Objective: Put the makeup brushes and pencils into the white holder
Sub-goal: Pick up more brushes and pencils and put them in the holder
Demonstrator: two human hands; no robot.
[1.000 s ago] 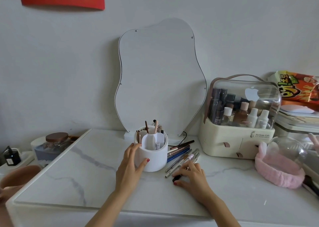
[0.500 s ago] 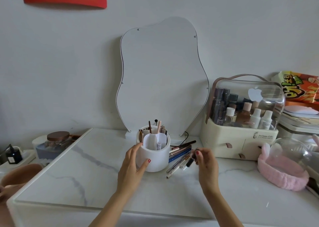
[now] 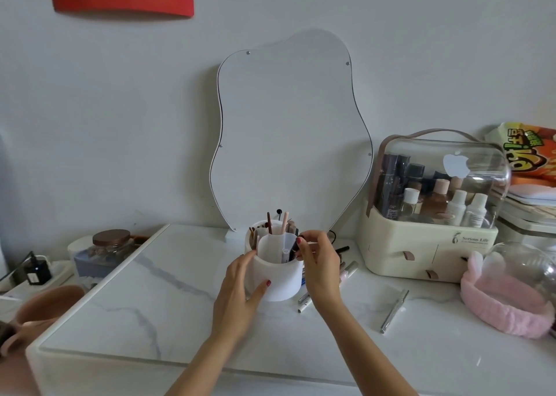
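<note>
Right hand [image 3: 319, 264] at the holder's rim, fingertips pinched on a dark pencil [image 3: 293, 250] whose lower end sits inside the front compartment. Left hand [image 3: 240, 287] spread wide, cupping the white holder [image 3: 278, 278] from 9 o'clock. Holder stands upright mid-tabletop [image 3: 168, 299]. Loose pencils [image 3: 346, 270] lie at its 3 o'clock; one silver pen [image 3: 393, 311] apart, farther toward 4 o'clock.

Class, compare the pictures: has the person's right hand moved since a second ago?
Yes. The right hand rose from the pencils lying on the table and went left to the white holder rim, holding a dark pencil over it.
</note>
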